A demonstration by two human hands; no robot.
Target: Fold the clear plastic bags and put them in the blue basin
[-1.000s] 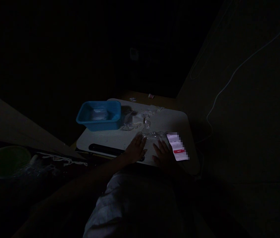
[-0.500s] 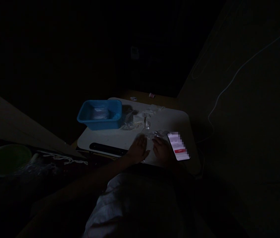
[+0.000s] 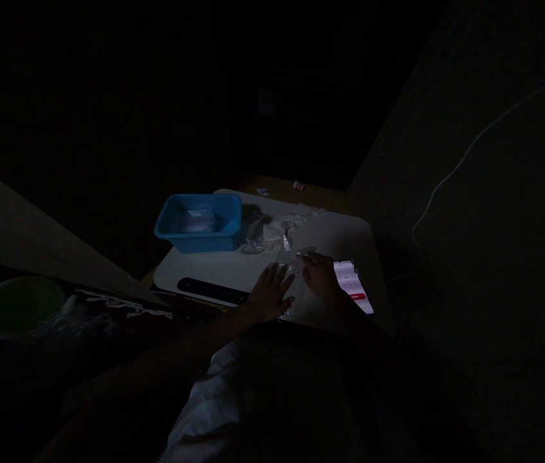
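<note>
Two hands (image 3: 269, 294) (image 3: 319, 274) against thin, crinkled, glossy clear plastic (image 3: 292, 261)

Looks like smooth plastic on the tub (image 3: 206, 243), thin, crinkled, glossy plastic on the clear film (image 3: 307, 249). Appears matt across the table (image 3: 214, 265), smooth and glassy on the phone (image 3: 359, 289).

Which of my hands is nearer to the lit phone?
Your right. The right hand is just left of the phone; the left hand is farther off, on the other side of the right hand from it.
</note>
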